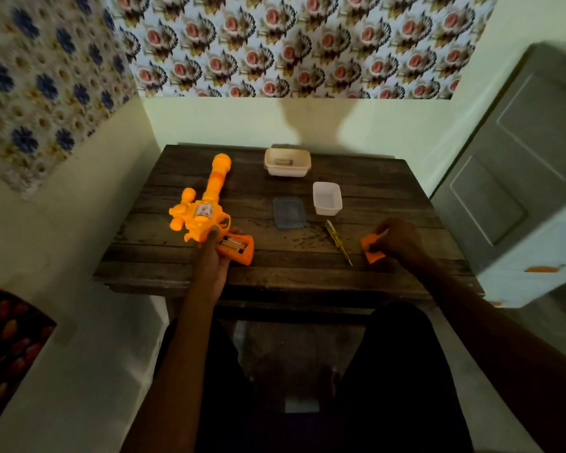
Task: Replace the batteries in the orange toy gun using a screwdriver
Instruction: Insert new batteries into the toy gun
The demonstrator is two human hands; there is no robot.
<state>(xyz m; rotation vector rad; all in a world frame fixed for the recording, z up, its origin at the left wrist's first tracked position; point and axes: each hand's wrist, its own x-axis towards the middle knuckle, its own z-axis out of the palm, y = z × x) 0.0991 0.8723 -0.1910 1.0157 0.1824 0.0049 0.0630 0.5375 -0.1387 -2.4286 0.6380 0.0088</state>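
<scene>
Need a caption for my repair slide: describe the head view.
Left hand holds the orange toy gun, batteries exposed; right hand holds the orange cover beside the screwdriver.

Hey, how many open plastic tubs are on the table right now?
2. A cream tub sits at the far edge of the table with something small inside. A white tub stands nearer, beside a flat blue-grey lid. None looks hidden.

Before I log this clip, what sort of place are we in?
Most likely a room in a home rather than a workshop: floral wallpaper covers the walls, a small worn wooden table sits in the corner, and a grey panelled door stands to the right.
</scene>
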